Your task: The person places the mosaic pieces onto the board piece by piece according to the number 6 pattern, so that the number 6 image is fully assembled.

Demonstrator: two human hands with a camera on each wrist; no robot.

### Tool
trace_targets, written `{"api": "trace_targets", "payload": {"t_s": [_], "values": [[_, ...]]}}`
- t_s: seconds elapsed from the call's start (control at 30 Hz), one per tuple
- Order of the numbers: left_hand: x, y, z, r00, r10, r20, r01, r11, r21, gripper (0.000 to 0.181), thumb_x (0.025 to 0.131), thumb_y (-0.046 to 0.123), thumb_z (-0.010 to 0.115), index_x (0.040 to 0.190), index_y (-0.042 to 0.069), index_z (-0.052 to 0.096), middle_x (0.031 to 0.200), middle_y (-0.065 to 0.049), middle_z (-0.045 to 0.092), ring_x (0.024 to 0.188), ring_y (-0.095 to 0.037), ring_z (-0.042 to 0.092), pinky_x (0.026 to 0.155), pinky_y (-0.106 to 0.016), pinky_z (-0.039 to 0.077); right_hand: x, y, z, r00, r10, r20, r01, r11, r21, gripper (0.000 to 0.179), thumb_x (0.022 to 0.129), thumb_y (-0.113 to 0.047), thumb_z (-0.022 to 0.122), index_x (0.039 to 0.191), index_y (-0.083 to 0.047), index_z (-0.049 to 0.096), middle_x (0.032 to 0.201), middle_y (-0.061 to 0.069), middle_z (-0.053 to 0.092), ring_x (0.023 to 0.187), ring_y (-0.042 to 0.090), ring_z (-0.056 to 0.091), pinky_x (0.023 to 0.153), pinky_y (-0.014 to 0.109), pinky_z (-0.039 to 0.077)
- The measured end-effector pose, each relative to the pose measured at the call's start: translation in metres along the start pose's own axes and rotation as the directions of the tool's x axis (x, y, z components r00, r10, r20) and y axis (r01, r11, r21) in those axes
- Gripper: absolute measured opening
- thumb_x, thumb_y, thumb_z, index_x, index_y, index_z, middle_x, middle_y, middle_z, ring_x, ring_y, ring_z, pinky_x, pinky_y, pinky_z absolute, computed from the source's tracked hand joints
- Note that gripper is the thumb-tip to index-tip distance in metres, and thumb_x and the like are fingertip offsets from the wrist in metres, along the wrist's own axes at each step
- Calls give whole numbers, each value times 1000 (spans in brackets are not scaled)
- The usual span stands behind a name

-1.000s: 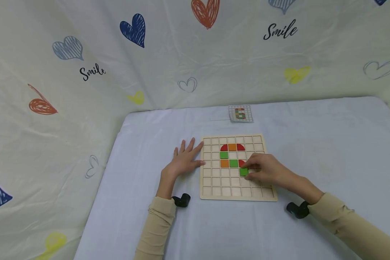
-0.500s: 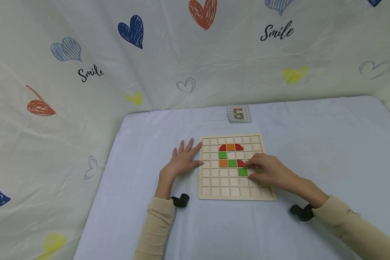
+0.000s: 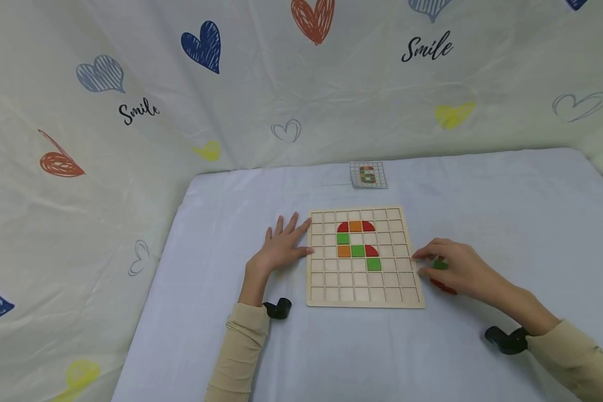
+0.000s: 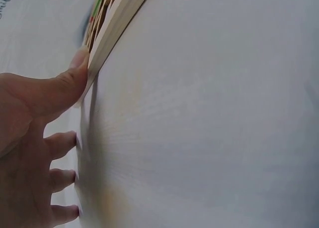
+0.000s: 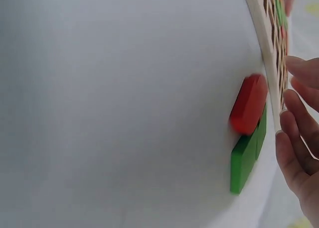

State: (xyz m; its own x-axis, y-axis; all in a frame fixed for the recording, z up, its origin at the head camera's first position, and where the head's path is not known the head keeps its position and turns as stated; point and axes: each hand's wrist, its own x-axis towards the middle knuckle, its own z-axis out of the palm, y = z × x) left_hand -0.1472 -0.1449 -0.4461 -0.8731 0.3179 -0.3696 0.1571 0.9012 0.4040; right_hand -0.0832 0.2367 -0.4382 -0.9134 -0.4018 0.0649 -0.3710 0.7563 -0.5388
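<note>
A square wooden grid board (image 3: 365, 305) lies on the white cloth. Square green and orange tiles and red quarter-round tiles sit in some of its cells, among them a green tile (image 3: 374, 264) below a red quarter-round (image 3: 371, 251). With fingers spread, my left hand (image 3: 278, 251) rests at the board's left edge, its thumb touching the side. My right hand (image 3: 462, 271) hovers beside the right edge, fingers loosely bent with nothing visible between them. Partly hidden beneath it are a loose red piece (image 5: 249, 103) and green pieces (image 5: 244, 166) on the cloth.
Behind the board lies a small printed card (image 3: 369, 175) with a gridded pattern in red, orange and green. A heart-patterned sheet (image 3: 352, 89) rises along the table's far edge. Dark wrist devices (image 3: 506, 339) protrude from both cuffs.
My right hand has left the green tile in the board and moved right, off the board, to the loose pieces. My left hand stays at the left edge.
</note>
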Motion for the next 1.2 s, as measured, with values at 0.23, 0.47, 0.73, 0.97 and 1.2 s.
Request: {"api": "trace_targets", "payload": {"t_s": [0.23, 0.47, 0.73, 0.97, 1.2], "values": [[2, -1, 2, 1000, 2, -2, -2, 1000, 10, 78, 101, 48, 61, 166, 29, 21, 175, -7, 3, 159, -40, -9, 125, -66, 0, -15, 17, -4, 997, -40, -67, 39, 999, -25, 24, 77, -8, 88, 100, -11, 79, 94, -5, 71, 81, 11, 63, 70, 24, 56], [3, 0, 2, 1000, 8, -6, -8, 1000, 9, 78, 101, 48, 61, 166, 29, 21, 175, -6, 2, 159, -40, -9, 125, -66, 0, -28, 26, -5, 994, -73, -82, 69, 996, -50, 23, 73, -12, 92, 88, -17, 76, 86, -13, 67, 77, 1, 59, 65, 23, 53], [2, 1, 1, 1000, -7, 6, 6, 1000, 2, 78, 102, 48, 60, 166, 29, 20, 175, -6, 1, 159, -39, -10, 125, -65, -1, -38, 27, -5, 999, 2, -45, -6, 995, -101, 31, 67, -18, 96, 88, -13, 74, 85, -8, 66, 74, 4, 55, 64, 24, 53], [1, 0, 1, 1000, -1, 4, 1, 1000, 3, 78, 102, 47, 60, 166, 29, 20, 175, -7, 1, 159, -40, -10, 125, -66, -1, -41, 22, -9, 999, 53, 3, -52, 990, -133, 27, 70, -20, 94, 86, -14, 73, 85, -8, 63, 75, 7, 54, 64, 25, 51], [2, -1, 3, 1000, 6, 0, -6, 1000, -1, 78, 102, 47, 61, 166, 28, 21, 175, -7, 3, 159, -40, -10, 124, -66, 0, -41, 20, -6, 999, -30, -31, 22, 972, -234, 33, 67, -19, 96, 90, -11, 74, 85, -3, 64, 75, 13, 58, 65, 32, 57]]}}
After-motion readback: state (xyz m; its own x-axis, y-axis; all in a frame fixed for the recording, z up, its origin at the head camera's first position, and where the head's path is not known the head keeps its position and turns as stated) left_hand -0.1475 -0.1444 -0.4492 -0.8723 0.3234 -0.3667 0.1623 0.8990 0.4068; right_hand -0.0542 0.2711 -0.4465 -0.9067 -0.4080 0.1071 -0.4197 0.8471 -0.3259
